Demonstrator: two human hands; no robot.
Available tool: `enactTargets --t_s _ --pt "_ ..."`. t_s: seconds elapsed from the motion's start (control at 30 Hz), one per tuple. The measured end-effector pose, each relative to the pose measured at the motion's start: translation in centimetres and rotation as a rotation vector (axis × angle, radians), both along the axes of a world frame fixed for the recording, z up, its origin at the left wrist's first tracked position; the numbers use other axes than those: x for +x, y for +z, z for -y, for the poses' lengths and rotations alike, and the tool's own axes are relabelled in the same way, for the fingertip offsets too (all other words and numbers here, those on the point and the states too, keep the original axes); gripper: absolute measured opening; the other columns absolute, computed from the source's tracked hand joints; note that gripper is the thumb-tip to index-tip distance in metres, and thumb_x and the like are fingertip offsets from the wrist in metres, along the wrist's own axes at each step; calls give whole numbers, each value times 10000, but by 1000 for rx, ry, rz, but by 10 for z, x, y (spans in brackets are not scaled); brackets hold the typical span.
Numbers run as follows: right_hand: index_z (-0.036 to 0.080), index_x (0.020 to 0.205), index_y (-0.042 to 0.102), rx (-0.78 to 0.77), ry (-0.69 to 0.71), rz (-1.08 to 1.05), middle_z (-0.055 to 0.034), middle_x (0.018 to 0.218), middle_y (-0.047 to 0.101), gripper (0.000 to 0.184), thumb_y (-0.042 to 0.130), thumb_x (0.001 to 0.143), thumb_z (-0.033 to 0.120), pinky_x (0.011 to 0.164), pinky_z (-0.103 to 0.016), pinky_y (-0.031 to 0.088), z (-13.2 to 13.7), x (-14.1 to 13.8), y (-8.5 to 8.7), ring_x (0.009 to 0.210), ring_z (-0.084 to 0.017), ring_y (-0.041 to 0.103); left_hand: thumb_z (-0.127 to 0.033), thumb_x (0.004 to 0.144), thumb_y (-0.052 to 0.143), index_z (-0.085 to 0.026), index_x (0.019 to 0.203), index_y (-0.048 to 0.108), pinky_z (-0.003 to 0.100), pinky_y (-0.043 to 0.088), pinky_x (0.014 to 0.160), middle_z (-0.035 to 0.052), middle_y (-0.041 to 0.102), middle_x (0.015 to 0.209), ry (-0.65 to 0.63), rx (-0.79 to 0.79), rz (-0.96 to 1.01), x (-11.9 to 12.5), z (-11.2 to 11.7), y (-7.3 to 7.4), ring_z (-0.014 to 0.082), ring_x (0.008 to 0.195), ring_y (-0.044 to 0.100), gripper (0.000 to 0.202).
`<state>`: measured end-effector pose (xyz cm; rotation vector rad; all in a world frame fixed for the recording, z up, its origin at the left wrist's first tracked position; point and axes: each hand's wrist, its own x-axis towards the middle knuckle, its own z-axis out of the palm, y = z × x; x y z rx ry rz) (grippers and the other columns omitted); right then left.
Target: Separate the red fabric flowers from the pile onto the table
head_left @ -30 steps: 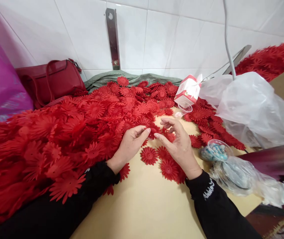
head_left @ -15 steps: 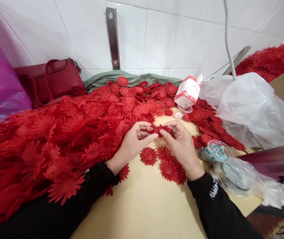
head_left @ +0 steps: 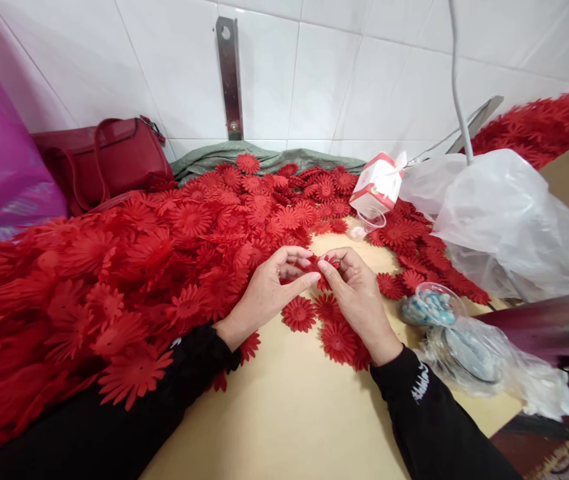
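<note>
Between flower heap (head_left: 114, 267) and plastic bag (head_left: 509, 220), left hand (head_left: 264, 293), right hand (head_left: 359, 297) pinched on one flower (head_left: 328, 261)

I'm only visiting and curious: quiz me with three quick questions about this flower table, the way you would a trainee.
1. True or false: the left hand and the right hand both pinch the same red flower.
2. Where does the red handbag sit? A, against the tiled wall, behind the flower pile; B, under the table; C, on the person's lap.
3. Fill in: the small clear cup near the right hand holds ___ pieces.
Key: 1 true; 2 A; 3 blue.
</note>
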<state>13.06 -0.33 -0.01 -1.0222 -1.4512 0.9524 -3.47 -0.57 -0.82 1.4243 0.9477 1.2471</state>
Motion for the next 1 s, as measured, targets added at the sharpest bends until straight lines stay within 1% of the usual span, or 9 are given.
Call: enactTargets --t_s 0.1,0.2,0.4,0.5,0.6,0.7,0.83,0.93,1.0 --pt "242 944 580 17 24 6 6 884 610 163 664 943 382 764 -285 492 1 -1 -2 813 -150 583 -283 844 778 -184 1073 678 290 544 873 56 703 1088 -9 58 -71 -1 1 3 159 947 687 269" --pt "252 1000 563 38 25 33 3 922 600 185 655 951 404 777 -288 489 -1 0 -5 831 -153 580 -304 902 711 -184 1018 708 296 542 886 63 702 1066 -16 106 -95 -3 1 5 170 973 683 167" --pt "268 1064 530 7 57 41 50 789 531 229 658 950 420 680 -281 445 -4 1 -11 701 -139 520 -261 864 731 -173 870 706 264 536 829 66 646 1074 19 159 -97 -3 -2 -3 159 980 654 92" --pt "264 1075 545 -46 113 7 76 726 490 280 703 915 431 627 -266 417 -3 1 -7 630 -121 470 -224 861 699 -171 823 685 256 518 807 57 644 1029 38 136 -101 -4 -3 -4 147 937 643 66" --pt "265 1103 569 -99 173 -25 82 711 533 347 757 866 435 584 -254 398 -2 2 -1 604 -113 467 -228 861 673 -177 805 668 261 507 810 46 637 983 53 110 -59 -5 -5 -3 146 909 629 76" --pt "267 1100 583 -117 185 -51 80 708 573 376 790 833 433 586 -246 405 -3 5 3 616 -114 490 -234 830 685 -174 759 663 271 509 822 58 610 1022 84 101 -40 -6 -5 -1 161 946 619 95" --pt "260 1078 605 -151 201 -43 92 668 542 381 815 808 429 556 -235 381 -6 10 3 571 -102 438 -224 795 685 -171 737 654 273 506 827 68 592 1075 125 76 -23 -3 -2 -2 164 969 615 85" --pt "263 1042 631 -151 167 -64 84 682 531 342 817 807 428 546 -232 388 -9 17 5 558 -98 420 -232 797 668 -174 743 606 279 504 843 70 619 1097 170 27 17 -4 -1 -2 158 962 620 101" --pt "271 1016 642 -107 104 -105 68 725 558 299 808 819 423 577 -232 426 -12 24 7 592 -104 466 -234 816 651 -178 752 575 288 501 866 71 647 1115 220 -9 29 -6 -2 -1 158 972 623 114"
